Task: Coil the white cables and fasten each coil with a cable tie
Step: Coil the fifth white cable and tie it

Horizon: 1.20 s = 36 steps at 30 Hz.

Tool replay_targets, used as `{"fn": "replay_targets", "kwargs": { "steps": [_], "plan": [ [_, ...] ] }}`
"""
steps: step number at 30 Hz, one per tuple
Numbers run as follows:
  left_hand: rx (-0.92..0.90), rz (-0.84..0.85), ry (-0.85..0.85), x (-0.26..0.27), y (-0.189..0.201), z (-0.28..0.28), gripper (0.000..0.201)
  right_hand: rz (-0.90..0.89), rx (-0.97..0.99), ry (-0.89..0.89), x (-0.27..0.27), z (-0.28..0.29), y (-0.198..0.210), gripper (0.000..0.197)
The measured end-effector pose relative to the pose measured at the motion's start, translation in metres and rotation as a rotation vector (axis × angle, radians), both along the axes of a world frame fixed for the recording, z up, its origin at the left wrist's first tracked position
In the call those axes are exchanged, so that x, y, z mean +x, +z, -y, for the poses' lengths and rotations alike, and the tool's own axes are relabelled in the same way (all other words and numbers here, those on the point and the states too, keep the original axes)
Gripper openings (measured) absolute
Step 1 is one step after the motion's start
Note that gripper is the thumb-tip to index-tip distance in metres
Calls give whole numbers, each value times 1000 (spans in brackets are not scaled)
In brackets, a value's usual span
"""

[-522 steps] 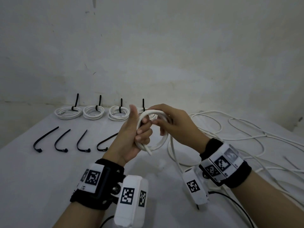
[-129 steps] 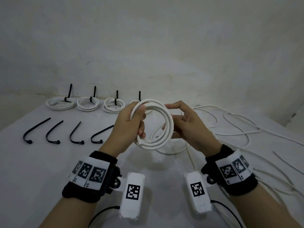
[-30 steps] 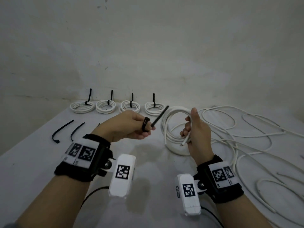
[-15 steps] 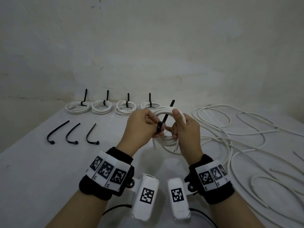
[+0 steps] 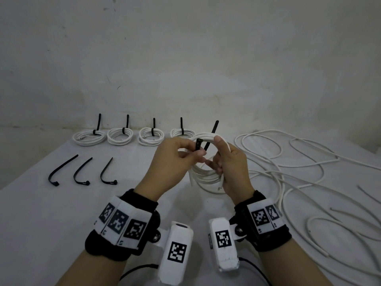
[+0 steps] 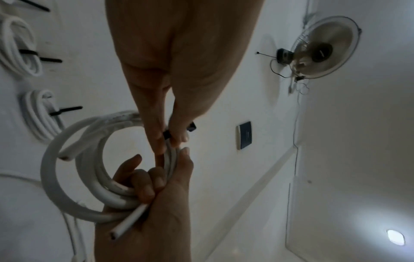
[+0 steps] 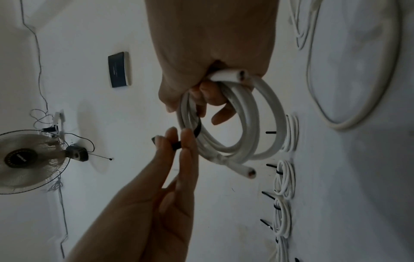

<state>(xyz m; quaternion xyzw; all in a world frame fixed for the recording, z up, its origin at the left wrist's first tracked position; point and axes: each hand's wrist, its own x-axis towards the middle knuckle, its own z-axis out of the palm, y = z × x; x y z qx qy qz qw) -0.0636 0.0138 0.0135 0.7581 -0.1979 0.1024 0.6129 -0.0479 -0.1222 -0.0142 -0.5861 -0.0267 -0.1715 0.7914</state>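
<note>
Looking down, I see a white table (image 5: 41, 213) against a bare wall (image 5: 185, 58). My right hand (image 5: 233, 170) grips the cable coil (image 5: 204, 175) above it; my left hand (image 5: 171, 162) pinches the black tie (image 5: 198, 143). Left wrist view: a fan (image 6: 322, 47) on the wall. Right wrist view: tie (image 7: 197, 130) threaded through coil (image 7: 251, 124).

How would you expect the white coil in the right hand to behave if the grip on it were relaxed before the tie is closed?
The coil would probably spring open: its loops look stiff and splay apart, with both cut ends sticking out. The right hand clamps several turns together, which suggests it needs holding. It seems light, since one hand carries it.
</note>
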Motion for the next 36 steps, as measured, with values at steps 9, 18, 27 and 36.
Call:
{"fn": "replay_targets", "kwargs": {
  "steps": [9,18,27,36],
  "plan": [
    [113,300,202,10,4,-1,11,-3,-25,140,-7,-6,4,26],
    [-3,222,-8,19,-6,-2,20,29,50,252,-14,-10,10,28],
    [10,299,-36,20,-16,-6,4,102,-140,177,0,9,22,11],
    [-125,153,-111,9,-4,-8,30,295,-458,24,13,21,50,11]
  ]
}}
